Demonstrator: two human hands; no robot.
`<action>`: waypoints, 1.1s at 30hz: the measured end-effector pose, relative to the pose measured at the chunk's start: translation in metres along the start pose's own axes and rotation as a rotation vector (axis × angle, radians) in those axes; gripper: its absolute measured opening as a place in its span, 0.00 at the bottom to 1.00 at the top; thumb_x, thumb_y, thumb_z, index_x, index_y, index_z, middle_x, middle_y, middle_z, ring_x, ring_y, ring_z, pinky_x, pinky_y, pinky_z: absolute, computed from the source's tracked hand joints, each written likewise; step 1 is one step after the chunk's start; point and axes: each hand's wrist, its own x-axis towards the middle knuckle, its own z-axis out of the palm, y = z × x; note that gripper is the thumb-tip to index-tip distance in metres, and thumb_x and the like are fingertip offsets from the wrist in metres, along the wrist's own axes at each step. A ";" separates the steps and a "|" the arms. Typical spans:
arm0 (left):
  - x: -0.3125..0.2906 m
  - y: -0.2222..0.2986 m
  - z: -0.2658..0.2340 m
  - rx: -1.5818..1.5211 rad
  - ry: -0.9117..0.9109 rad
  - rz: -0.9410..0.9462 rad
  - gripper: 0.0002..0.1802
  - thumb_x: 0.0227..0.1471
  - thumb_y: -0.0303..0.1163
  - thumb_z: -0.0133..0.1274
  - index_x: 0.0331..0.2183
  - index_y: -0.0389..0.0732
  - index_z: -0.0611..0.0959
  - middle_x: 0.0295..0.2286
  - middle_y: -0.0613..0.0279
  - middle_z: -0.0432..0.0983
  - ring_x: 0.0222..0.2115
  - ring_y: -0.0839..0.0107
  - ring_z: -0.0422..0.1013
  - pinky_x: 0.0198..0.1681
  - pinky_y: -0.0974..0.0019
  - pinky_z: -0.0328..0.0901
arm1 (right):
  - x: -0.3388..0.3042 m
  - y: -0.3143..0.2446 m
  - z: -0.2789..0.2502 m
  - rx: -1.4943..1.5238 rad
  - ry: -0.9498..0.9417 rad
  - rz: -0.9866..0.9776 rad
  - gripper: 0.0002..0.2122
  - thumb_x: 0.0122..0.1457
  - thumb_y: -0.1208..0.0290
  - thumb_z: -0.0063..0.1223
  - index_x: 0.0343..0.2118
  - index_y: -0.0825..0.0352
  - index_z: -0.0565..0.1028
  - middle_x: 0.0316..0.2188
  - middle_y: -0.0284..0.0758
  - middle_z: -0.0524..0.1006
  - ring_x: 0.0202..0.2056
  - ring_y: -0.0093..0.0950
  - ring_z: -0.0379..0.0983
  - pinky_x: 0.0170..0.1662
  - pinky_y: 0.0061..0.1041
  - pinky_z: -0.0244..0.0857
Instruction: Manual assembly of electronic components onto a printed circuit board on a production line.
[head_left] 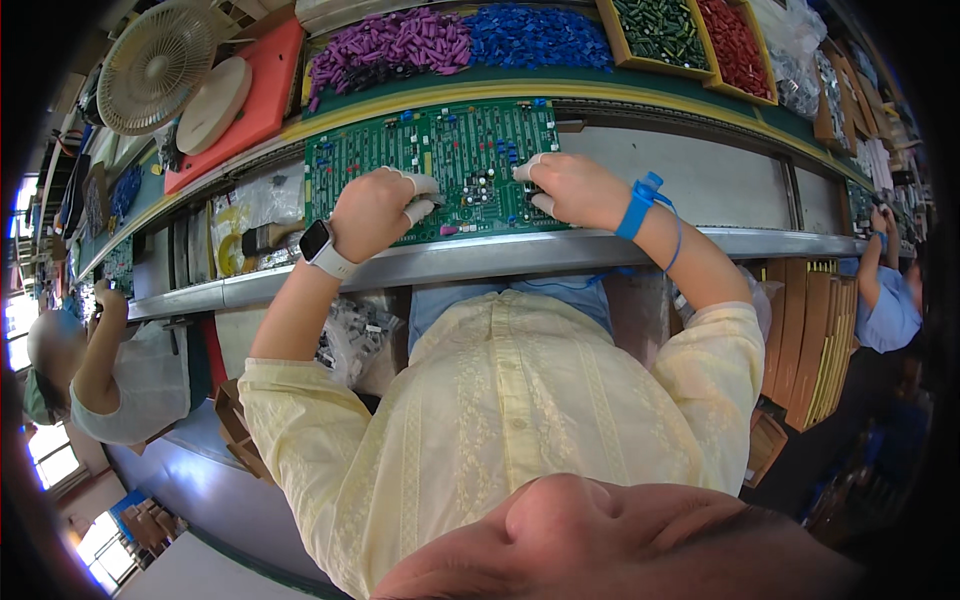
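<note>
On the conveyor worktop (700,180), both the left hand (375,210) and right hand (565,188) press curled, capped fingers onto the green circuit board (440,160), where a slip might bend a part's leads or shift the board.

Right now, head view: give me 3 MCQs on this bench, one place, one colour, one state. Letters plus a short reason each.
1. Where do both hands rest?
A. on the green circuit board
B. on the fan
C. in the red-parts tray

2. What colour is the strap on the right wrist?
A. red
B. blue
C. yellow

3. How does the green circuit board sit?
A. flat on the conveyor
B. upright
C. lifted in the air

Answers:
1 A: the left hand and right hand both lie over the board's near edge.
2 B: the strap is bright blue.
3 A: it lies flat between the conveyor rails.
</note>
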 end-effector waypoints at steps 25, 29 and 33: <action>0.005 0.002 0.021 0.023 -0.085 0.151 0.08 0.40 0.30 0.55 0.29 0.42 0.81 0.22 0.59 0.74 0.25 0.61 0.70 0.29 0.61 0.65 | -0.006 0.008 0.005 0.142 0.064 -0.006 0.15 0.47 0.76 0.53 0.40 0.67 0.70 0.37 0.40 0.73 0.40 0.39 0.68 0.43 0.32 0.63; 0.004 0.002 0.021 0.043 -0.088 0.167 0.08 0.40 0.30 0.55 0.28 0.42 0.81 0.22 0.60 0.74 0.25 0.61 0.70 0.29 0.61 0.65 | -0.007 0.009 0.006 0.137 0.076 -0.018 0.15 0.47 0.76 0.53 0.40 0.67 0.70 0.37 0.40 0.73 0.40 0.38 0.68 0.43 0.32 0.63; 0.002 0.003 0.022 0.086 -0.092 0.157 0.08 0.40 0.30 0.55 0.29 0.42 0.81 0.22 0.60 0.74 0.25 0.61 0.70 0.30 0.61 0.65 | -0.008 0.008 0.007 0.129 0.080 -0.014 0.14 0.47 0.76 0.53 0.40 0.67 0.70 0.37 0.40 0.73 0.40 0.38 0.68 0.44 0.32 0.63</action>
